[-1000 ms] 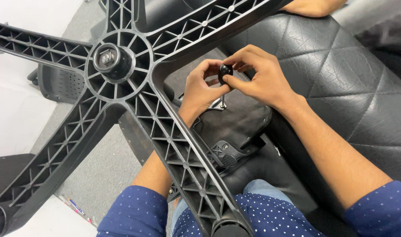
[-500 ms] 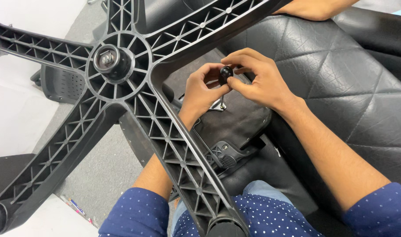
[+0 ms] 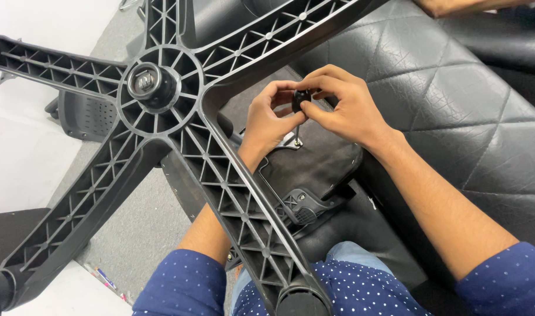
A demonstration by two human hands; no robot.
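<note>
Pinched between the fingertips of both hands, a small black knob (image 3: 300, 98) with a thin metal stem hanging below it sits above the underside of an upturned office chair. Right hand (image 3: 343, 108) closes on the knob from the far side with thumb and forefinger; left hand (image 3: 267, 120) meets it from the near side, thumb and fingertips touching the same part, so both hands grasp it together.

Largest in view is the quilted black seat cushion (image 3: 454, 117), lying at the right under the right forearm. Across it spreads the black five-armed chair base (image 3: 220, 181), ribbed side up, its round hub (image 3: 147, 85) at the upper left and one arm passing over the left forearm. Below the hands lies the black tilt mechanism plate (image 3: 305, 175), and the stem's tip ends just beside a small metal fitting (image 3: 291, 140) on it.

By my judgement the step in hand is seating or threading this knob into the mechanism. Next would call for keeping the stem upright over its hole while the fingers twist, with light downward pressure so the thread catches straight.
</note>
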